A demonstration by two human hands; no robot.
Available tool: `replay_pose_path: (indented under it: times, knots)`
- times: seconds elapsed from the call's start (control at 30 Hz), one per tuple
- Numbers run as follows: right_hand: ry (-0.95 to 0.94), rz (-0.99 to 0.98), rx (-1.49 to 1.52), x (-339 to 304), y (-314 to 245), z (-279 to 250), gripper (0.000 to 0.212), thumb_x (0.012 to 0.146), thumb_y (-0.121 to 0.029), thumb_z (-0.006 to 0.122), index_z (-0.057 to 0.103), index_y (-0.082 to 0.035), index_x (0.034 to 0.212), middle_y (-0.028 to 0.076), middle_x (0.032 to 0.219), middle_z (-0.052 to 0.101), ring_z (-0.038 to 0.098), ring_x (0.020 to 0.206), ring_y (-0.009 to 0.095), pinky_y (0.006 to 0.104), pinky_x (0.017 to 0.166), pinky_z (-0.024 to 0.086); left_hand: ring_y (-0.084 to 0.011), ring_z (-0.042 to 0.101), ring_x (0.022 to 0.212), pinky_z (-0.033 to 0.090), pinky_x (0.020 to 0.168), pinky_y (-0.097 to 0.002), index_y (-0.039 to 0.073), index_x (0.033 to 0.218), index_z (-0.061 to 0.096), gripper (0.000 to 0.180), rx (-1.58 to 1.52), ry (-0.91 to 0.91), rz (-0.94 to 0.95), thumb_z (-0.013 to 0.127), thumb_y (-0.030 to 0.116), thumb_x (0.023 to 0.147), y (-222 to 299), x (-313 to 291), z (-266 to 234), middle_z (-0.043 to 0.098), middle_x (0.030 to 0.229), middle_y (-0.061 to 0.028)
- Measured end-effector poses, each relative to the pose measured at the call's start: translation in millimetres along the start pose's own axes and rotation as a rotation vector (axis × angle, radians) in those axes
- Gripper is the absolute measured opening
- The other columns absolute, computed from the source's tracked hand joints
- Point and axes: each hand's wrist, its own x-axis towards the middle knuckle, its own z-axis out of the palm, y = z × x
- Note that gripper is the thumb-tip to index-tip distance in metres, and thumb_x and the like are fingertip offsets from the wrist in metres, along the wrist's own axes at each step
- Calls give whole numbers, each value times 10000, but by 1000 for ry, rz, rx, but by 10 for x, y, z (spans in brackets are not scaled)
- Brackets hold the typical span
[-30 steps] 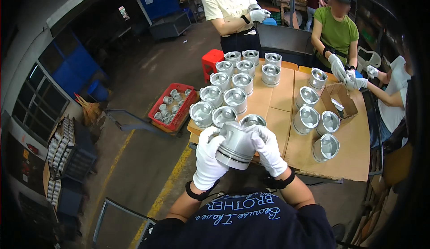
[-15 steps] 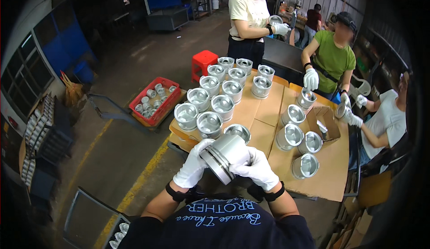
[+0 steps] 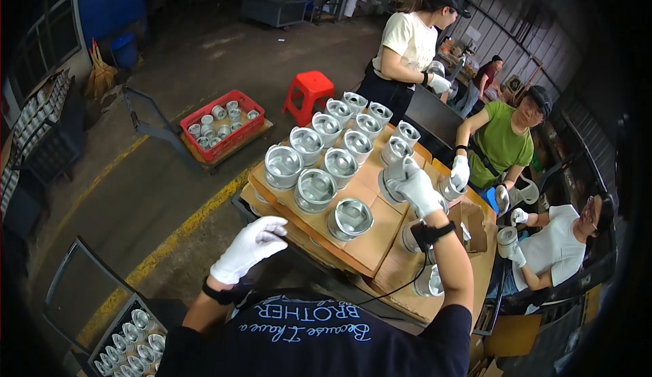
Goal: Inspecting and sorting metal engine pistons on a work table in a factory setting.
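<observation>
My right hand (image 3: 420,192), in a white glove, grips a silver metal piston (image 3: 389,185) from above over the middle of the cardboard-topped table (image 3: 377,222). Whether this piston touches the cardboard, I cannot tell. My left hand (image 3: 248,249), also gloved, is off the table's near left edge, fingers apart and holding nothing. Between the two hands a single piston (image 3: 350,219) stands with its hollow side up. Beyond it, several more pistons (image 3: 316,190) stand in rows on the left half. Others, among them one piston (image 3: 428,280), are partly hidden behind my right arm.
An open cardboard box (image 3: 473,222) stands at the table's right. Across the table are co-workers in a pale shirt (image 3: 407,41), a green shirt (image 3: 499,139) and a white shirt (image 3: 551,248). A red stool (image 3: 309,92), a red crate (image 3: 234,133) and a piston-filled cart (image 3: 136,312) are leftward.
The piston held in both hands near my chest is now farther right over the table, in my right hand alone. My left hand has let go and moved left. The view has turned.
</observation>
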Motion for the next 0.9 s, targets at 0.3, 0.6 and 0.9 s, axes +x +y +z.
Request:
replay_pose_path:
  times: [0.3,0.6,0.9]
  knots:
    - [56,-38,-621,510,693,836,434,657,-256,785,677,-131,1058,118,1113,660,615,1090,327,394,953,496,-107,638,879,511,737,-232,54,1198,605,378,-16,384,6,690,-23,838,-336,-777,-683,647,1018,-35]
    - [16,6,-651,498,489,705,344,757,-335,726,649,-128,1021,116,1067,658,644,1003,326,468,778,537,-62,581,873,492,766,-204,56,1228,601,419,49,228,-35,733,6,833,-200,-516,-516,623,1032,-10]
    - [-99,-360,-732,-1022,-586,1028,484,774,-524,706,687,-99,1005,123,751,643,645,661,303,428,577,486,-73,606,887,481,746,-210,54,1233,609,395,235,47,-84,698,8,851,-166,-135,-315,637,1042,-22]
